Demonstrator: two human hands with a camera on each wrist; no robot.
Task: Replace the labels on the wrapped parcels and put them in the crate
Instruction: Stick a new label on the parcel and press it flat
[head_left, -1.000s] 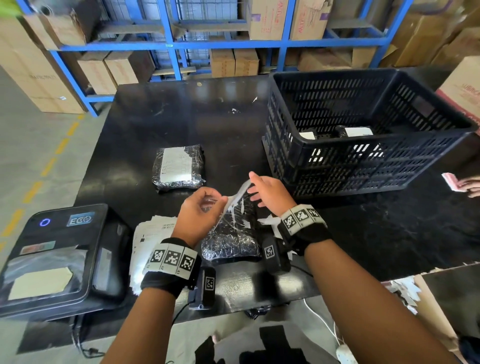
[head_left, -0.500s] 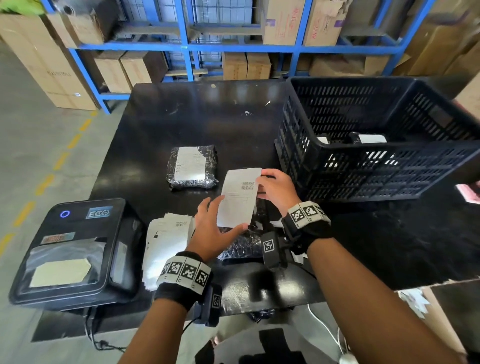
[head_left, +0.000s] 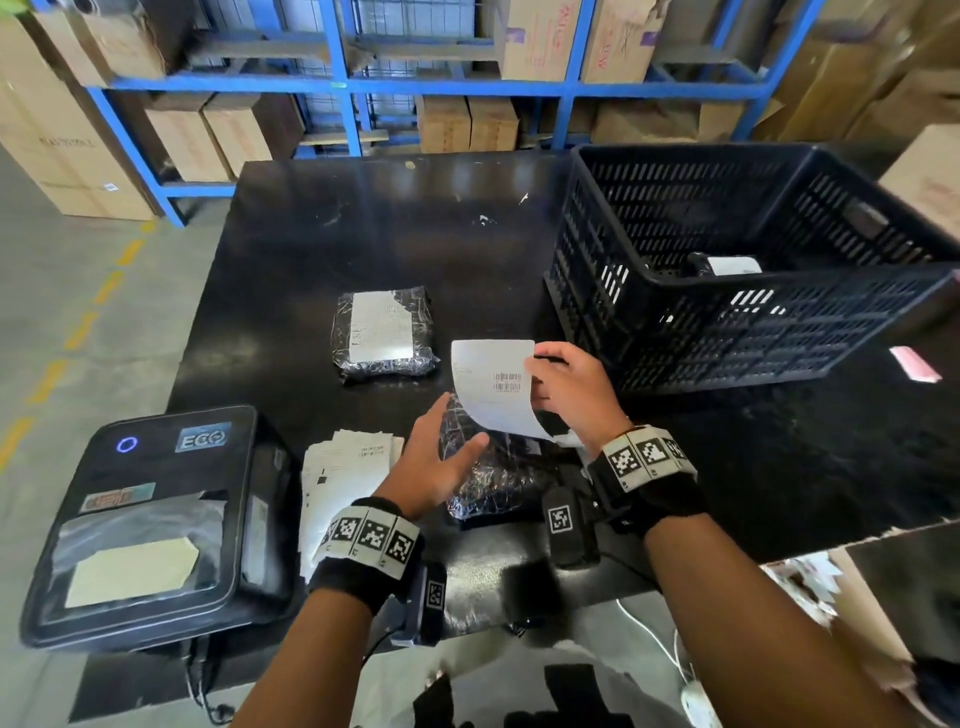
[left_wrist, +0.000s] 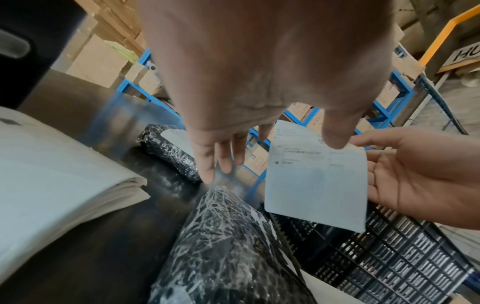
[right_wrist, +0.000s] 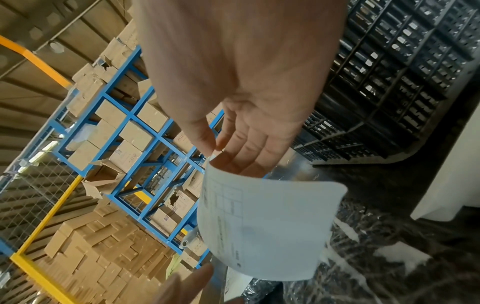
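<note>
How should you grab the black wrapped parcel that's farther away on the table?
Grip the far black film-wrapped parcel by its two short side edges, coming from above. It lies flat with its white label facing up, and the sides are bare.

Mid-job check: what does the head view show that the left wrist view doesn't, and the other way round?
Only the head view shows the black label printer with its blue light, the inside of the black slatted plastic crate with a labelled parcel in it, and the barcode side of the loose white label.

Only the left wrist view shows the right hand from the palm side, behind the label.

Both show the left hand open over the near black film-wrapped parcel, the far labelled parcel and the white label stack.
</note>
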